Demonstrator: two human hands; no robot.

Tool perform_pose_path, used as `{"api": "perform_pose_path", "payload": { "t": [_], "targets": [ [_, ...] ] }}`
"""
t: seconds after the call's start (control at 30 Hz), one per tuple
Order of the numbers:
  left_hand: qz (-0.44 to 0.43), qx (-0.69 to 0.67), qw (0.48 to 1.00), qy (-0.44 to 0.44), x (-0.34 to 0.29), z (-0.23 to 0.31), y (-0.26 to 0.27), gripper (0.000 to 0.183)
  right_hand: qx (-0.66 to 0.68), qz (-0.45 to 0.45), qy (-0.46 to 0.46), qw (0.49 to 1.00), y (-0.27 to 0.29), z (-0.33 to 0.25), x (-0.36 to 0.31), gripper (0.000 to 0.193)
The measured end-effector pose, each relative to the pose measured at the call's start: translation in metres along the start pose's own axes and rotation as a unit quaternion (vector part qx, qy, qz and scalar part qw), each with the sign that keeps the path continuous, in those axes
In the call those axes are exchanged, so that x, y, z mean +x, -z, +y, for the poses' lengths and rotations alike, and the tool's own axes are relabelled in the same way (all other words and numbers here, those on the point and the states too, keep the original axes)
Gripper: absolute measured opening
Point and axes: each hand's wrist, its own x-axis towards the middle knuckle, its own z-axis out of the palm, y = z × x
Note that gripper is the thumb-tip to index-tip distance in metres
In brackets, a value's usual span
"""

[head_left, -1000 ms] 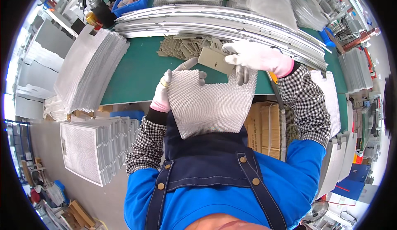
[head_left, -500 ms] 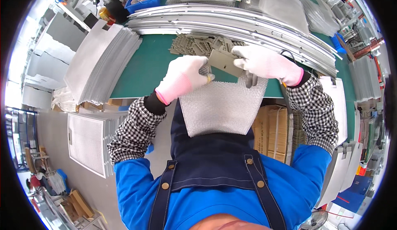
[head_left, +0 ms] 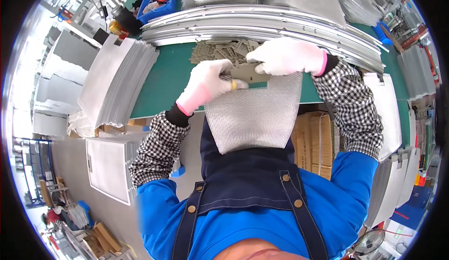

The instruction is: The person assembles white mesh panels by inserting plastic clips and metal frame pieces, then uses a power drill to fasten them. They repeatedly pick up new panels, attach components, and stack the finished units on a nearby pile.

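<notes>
One mesh sheet (head_left: 255,119), one beige plate (head_left: 251,76)

Both sit at the dial's centre. The left hand (head_left: 208,82) has its fingers closed on the sheet's ten-o'clock corner; the right hand (head_left: 287,58) pinches the plate near the one-o'clock corner. Two containers: a blue bin (head_left: 161,12) at eleven o'clock, with red and pale items inside; a smaller blue bin (head_left: 382,35) at two, contents indistinct. One pile of beige pieces (head_left: 220,51), uncountable, lies at twelve.

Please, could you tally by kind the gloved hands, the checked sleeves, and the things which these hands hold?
Gloved hands: 2
Checked sleeves: 2
Mesh sheet: 1
Beige plate: 1
Total: 6
</notes>
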Motion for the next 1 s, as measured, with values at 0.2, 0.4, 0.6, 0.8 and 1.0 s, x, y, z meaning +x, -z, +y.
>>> {"api": "perform_pose_path", "payload": {
  "t": [0.2,0.4,0.6,0.8,1.0],
  "targets": [
    [0.063,-0.114,0.991,0.011,0.001,-0.027,-0.007,0.037,0.192,0.053,-0.092,0.976,-0.025,0.023,-0.007,0.062],
    [0.045,-0.129,0.989,-0.061,0.009,-0.036,-0.014,0.025,0.170,-0.005,-0.064,0.983,-0.049,0.045,-0.010,0.053],
    [0.102,0.070,0.985,-0.122,0.017,-0.016,0.010,0.031,0.181,-0.010,-0.083,0.980,-0.036,0.030,-0.010,0.043],
    [-0.289,0.020,0.951,-0.103,0.061,0.011,0.006,0.041,0.172,0.006,-0.064,0.983,-0.030,0.015,-0.012,0.040],
    [-0.325,0.221,0.915,-0.091,0.068,0.036,0.004,0.047,0.210,0.032,-0.064,0.975,-0.037,0.027,-0.024,0.039]
  ]
}}
